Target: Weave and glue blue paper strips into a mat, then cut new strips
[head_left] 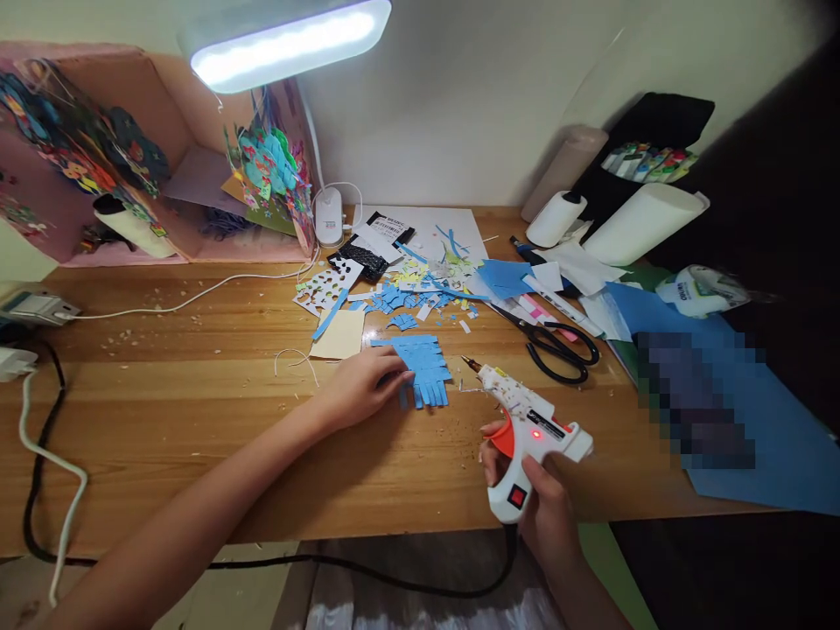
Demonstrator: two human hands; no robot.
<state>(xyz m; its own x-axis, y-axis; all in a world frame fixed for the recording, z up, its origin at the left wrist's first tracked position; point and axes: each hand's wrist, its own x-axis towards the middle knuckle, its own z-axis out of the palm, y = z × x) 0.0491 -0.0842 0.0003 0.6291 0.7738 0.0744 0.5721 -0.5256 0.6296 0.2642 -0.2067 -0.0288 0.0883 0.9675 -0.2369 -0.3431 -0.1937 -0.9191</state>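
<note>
My left hand (367,383) rests on the table with its fingers curled in a pinch at the left edge of a blue fringed paper piece (425,360). Cut strips stick out along that paper's lower and right edges; its left part is hidden under my fingers. In my right hand (544,494) is a white hot glue gun (535,429), held by the handle with fingers at its orange trigger. A red light glows on its side. Its metal nozzle points up and left, a short way right of the blue paper and apart from it.
Blue paper scraps (394,297) lie behind the fringed piece, near a cream paper square (341,332). Black-handled scissors (563,350) lie at right, before a glue bottle (696,291). The glue gun's black cord (367,573) runs along the front. A lamp (292,44) hangs above.
</note>
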